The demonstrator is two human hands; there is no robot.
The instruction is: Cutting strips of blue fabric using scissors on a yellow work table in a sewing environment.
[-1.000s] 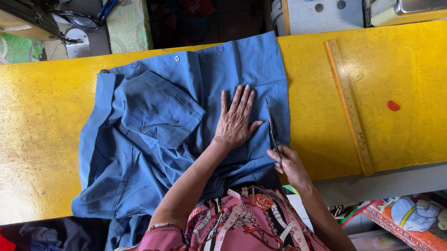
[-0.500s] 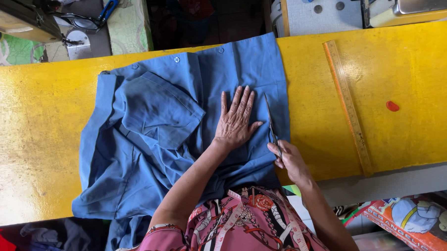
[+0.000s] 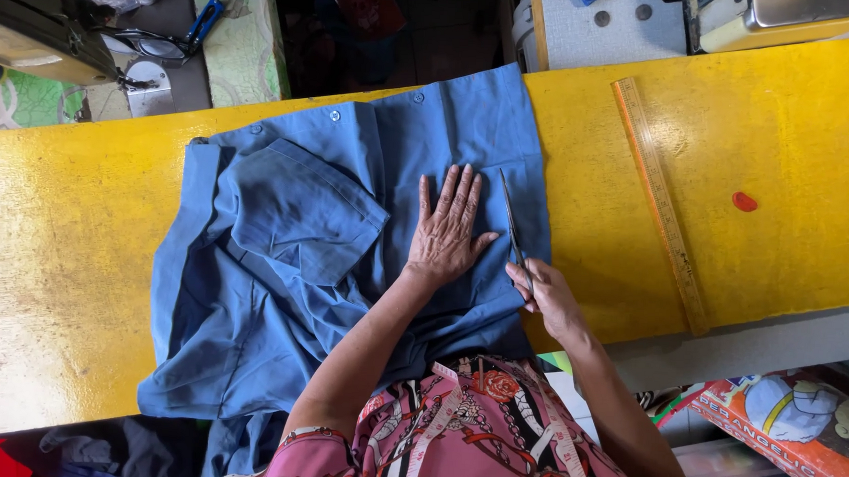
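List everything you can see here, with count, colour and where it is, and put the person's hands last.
shirt: one, blue, spread flat on the table
table: one, yellow, across the view
ruler: one, wooden, lying diagonally right of the shirt
chalk piece: one, red, right of the ruler
scissors: one pair, metal, on the shirt's right part, blades pointing away
tape measure: one, pale, hanging over the person's patterned top
eyeglasses: one pair, dark, top left beyond the table
left hand: flat on the shirt
right hand: grip on the scissors
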